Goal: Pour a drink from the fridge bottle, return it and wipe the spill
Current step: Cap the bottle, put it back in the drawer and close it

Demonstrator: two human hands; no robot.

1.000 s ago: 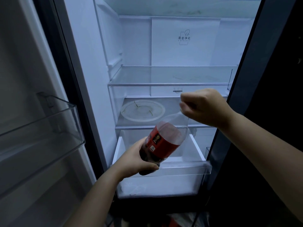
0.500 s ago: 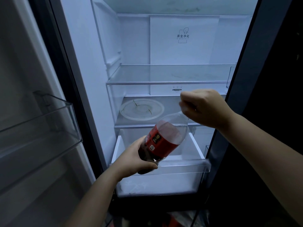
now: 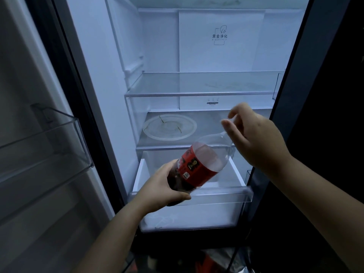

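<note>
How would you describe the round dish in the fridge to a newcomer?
Start at the open fridge, then drop to the second shelf. The round dish lies flat on its left half. Unlike the red-labelled bottle held in front, it is pale, translucent and flecked green.

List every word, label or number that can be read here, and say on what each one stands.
"黑金净化": printed on the white back panel.
Small Latin line beneath it: too blurred to read.
Red label on the bottle: print too blurred to read.
Control strip further down: markings too small to read.
</note>
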